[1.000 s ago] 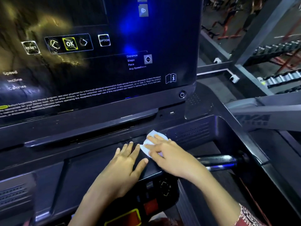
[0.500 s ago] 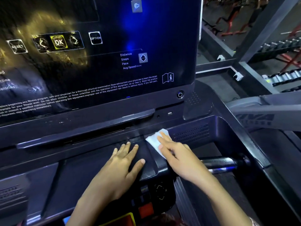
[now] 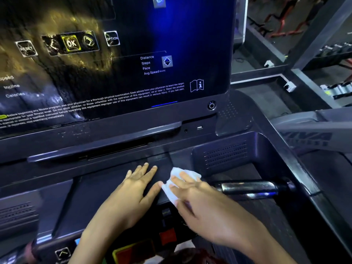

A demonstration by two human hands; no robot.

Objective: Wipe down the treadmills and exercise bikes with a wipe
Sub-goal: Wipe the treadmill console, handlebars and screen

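A dark treadmill console [image 3: 106,183] fills the view, with a glossy display panel [image 3: 118,77] above a sloped tray. My right hand [image 3: 202,204] presses a crumpled white wipe [image 3: 176,184] flat against the tray's raised middle section. Most of the wipe shows ahead of and under my fingers. My left hand [image 3: 131,195] lies palm down on the tray just left of the wipe, fingers spread, its thumb nearly touching the wipe.
A shiny metal handlebar grip [image 3: 253,187] sticks out right of my right hand. Vent grilles [image 3: 225,155] sit behind it. Red and yellow control buttons [image 3: 165,237] lie below the hands. Dumbbell racks [image 3: 337,88] and gym frames stand beyond at right.
My right hand has slid the wipe back toward me and slightly left along the tray's middle. The left hand stays planted on the tray. The view has shifted a little.
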